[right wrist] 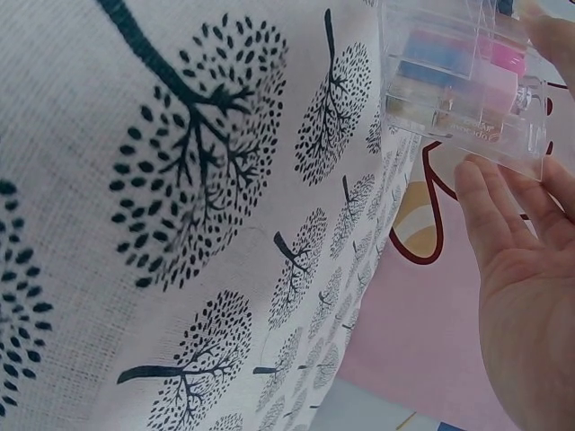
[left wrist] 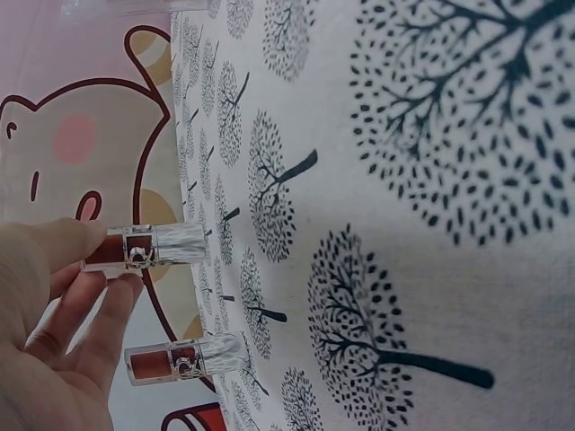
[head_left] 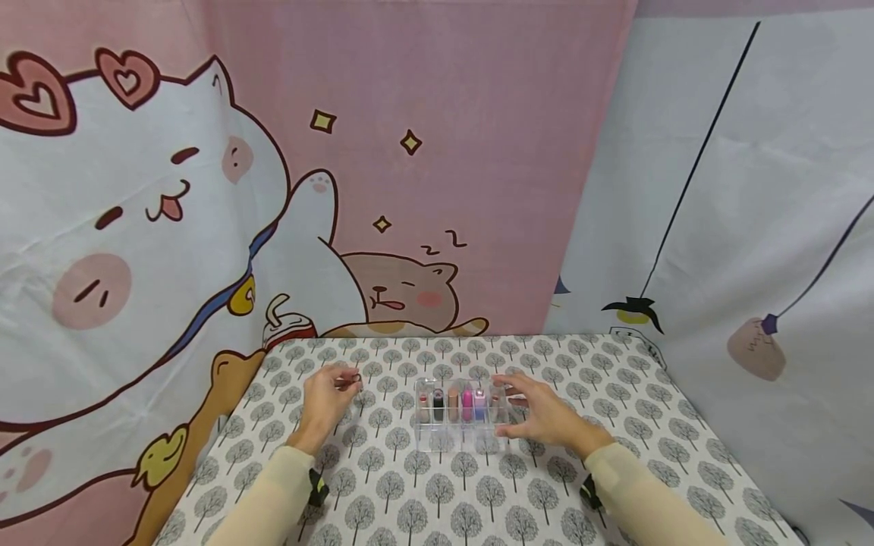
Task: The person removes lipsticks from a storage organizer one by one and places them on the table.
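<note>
My left hand [head_left: 328, 398] pinches the top of a lipstick [left wrist: 144, 249] with a clear cap, a reddish-brown middle and a silvery base, held upright. A second, matching lipstick [left wrist: 184, 359] stands upright beside it in the left wrist view. From the right side, my right hand [head_left: 539, 409] grips the end of a clear organizer [head_left: 440, 440], thumb on the near side and fingers on the far side. In its rear row stand several lipsticks, among them a black one [head_left: 438, 406], a brown one [head_left: 453, 406] and a bright pink one [head_left: 467, 406].
A cloth [head_left: 440, 516] printed with grey trees covers the table. Behind it hangs a pink curtain [head_left: 478, 189] with cartoon animals, and a pale curtain [head_left: 717, 189] hangs at the right. The organizer's front row of compartments faces me.
</note>
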Available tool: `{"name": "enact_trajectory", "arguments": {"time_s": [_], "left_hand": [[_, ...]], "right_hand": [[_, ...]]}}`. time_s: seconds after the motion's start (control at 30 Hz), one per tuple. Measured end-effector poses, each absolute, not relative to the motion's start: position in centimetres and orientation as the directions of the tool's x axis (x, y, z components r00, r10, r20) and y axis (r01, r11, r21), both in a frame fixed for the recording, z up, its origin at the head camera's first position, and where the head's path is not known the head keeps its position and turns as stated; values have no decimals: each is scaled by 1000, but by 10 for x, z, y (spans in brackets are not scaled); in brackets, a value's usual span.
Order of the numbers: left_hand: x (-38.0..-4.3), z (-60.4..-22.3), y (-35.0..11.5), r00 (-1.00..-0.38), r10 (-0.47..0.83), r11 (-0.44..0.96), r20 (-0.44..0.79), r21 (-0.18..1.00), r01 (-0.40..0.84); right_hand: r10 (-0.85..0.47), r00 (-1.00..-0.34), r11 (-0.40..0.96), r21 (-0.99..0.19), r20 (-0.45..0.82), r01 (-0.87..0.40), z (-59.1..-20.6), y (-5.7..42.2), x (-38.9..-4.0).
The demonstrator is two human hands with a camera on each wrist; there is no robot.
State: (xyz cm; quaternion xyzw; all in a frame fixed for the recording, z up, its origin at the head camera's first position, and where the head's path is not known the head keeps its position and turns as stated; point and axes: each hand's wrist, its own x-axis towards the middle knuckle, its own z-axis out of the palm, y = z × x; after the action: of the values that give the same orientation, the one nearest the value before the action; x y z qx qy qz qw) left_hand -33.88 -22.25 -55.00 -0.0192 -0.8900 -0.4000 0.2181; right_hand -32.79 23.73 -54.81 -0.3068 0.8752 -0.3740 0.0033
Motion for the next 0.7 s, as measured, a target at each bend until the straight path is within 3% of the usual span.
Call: {"name": "enact_trajectory", "arguments": {"time_s": [0.4, 0.7], "left_hand": [[-335, -554, -228, -892, -187, 722, 411, 674, 159], [-330, -548, -237, -921, -210, 687, 329, 720, 101]], "right_hand": [[-535, -817, 529, -669, 214, -521, -547, 236, -326], [-531, -816, 534, -658, 228, -531, -550, 237, -328]]}}
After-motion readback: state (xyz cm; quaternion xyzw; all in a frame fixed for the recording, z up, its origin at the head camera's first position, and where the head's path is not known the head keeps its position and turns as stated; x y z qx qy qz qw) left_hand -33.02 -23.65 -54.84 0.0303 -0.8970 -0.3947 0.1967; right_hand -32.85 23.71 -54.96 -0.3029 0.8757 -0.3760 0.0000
